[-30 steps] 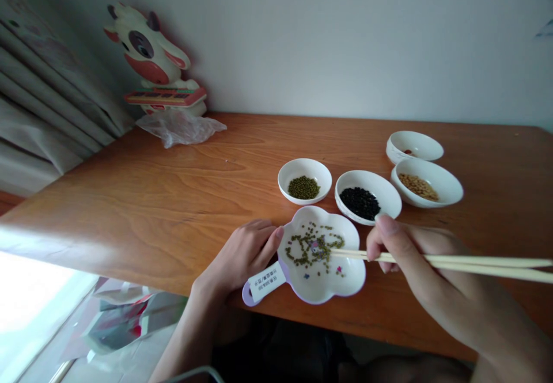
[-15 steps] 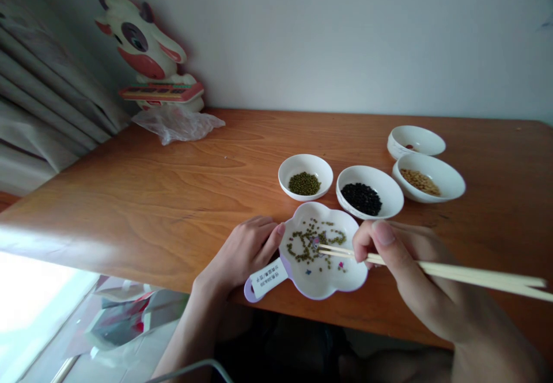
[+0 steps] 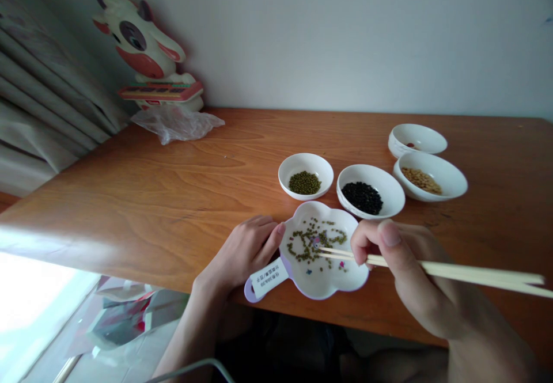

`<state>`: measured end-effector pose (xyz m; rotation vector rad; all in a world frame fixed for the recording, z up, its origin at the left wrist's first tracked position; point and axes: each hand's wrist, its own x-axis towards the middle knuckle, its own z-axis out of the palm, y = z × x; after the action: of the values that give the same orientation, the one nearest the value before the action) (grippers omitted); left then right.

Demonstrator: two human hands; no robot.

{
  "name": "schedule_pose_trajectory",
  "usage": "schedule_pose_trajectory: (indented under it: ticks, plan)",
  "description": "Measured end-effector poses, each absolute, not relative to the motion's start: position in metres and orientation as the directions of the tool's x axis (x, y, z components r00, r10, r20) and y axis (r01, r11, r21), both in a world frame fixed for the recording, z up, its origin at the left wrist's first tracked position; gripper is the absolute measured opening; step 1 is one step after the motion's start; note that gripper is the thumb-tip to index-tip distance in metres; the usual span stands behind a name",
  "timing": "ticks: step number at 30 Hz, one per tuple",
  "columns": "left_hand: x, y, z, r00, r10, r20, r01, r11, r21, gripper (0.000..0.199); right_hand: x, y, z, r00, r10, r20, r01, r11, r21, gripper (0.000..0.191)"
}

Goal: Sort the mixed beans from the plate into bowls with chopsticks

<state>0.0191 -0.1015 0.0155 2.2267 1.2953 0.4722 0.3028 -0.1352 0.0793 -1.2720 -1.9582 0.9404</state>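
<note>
A white flower-shaped dish (image 3: 332, 288) with a lilac rim and a labelled handle lies at the table's front edge. Scattered over it are green mung beans (image 3: 298, 250). My left hand (image 3: 248, 250) is at the dish's left side, thumb on the rim and the other fingers curled, partly hidden. A pair of pale wooden chopsticks (image 3: 470, 272) is gripped in my right hand (image 3: 415, 268). Their tips are slightly apart, down among the beans near the dish's middle. I cannot tell whether a bean is between them.
Behind the dish stand white bowls: one of mung beans (image 3: 305, 183), one of black beans (image 3: 363, 197), one of tan beans (image 3: 421, 180), and one (image 3: 425, 135) with a few reddish bits. A cow-shaped toy keyboard (image 3: 151, 55) and a crumpled plastic bag (image 3: 179, 125) sit back left.
The chopstick tips have moved very slightly down and left within the dish as my right hand shifts a little. My left hand and the dish stay in place.
</note>
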Motion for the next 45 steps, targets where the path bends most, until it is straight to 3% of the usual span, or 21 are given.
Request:
schedule_pose_trajectory:
  ticks: [7, 19, 29, 35, 45]
  plan:
    - [0.019, -0.102, 0.014, 0.482, 0.875, 0.053, 0.691, -0.416, 0.59, 0.051, 0.303, -0.134, 0.077, -0.279, 0.948, 0.155, 0.501, 0.282, -0.818, 0.064]
    - [0.019, -0.101, 0.015, 0.49, 0.871, 0.033, 0.693, -0.412, 0.591, 0.053, 0.302, -0.134, 0.079, -0.314, 0.94, 0.132, 0.493, 0.28, -0.824, 0.066]
    - [0.018, -0.1, 0.015, 0.492, 0.87, 0.025, 0.684, -0.404, 0.608, 0.05, 0.3, -0.131, 0.071, -0.231, 0.947, 0.225, 0.424, 0.306, -0.853, 0.066]
    - [0.017, -0.1, 0.015, 0.495, 0.869, 0.013, 0.695, -0.405, 0.594, 0.052, 0.301, -0.127, 0.066, -0.135, 0.974, 0.183, 0.374, 0.221, -0.901, 0.07]
    - [0.018, -0.101, 0.017, 0.487, 0.873, 0.026, 0.698, -0.407, 0.588, 0.052, 0.322, -0.135, 0.09, -0.103, 0.994, 0.027, 0.394, 0.066, -0.917, 0.058]
